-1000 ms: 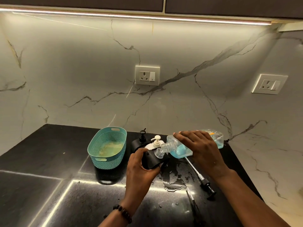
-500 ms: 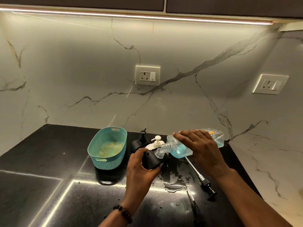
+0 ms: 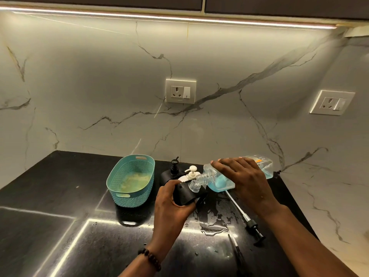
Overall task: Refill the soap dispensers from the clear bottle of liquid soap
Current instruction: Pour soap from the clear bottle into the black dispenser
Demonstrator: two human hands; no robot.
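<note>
1. Your left hand (image 3: 171,204) grips the black dispenser (image 3: 186,193), right of the teal basket (image 3: 130,180).
2. Your right hand (image 3: 242,180) holds the clear bottle (image 3: 223,177) tipped, neck at the dispenser's mouth.

The right hand (image 3: 245,180) tips the clear soap bottle (image 3: 221,179), its mouth touching the black dispenser (image 3: 184,193) gripped by the left hand (image 3: 169,206).

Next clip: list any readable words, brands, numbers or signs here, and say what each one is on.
No text can be read in this frame.
Clear bottle: an orange and white label patch near its base, too blurred to read.
Middle wall socket: a tiny mark on the lower edge of its plate, too small to read.
Right wall socket, teal basket, black dispenser: no lettering visible.
</note>
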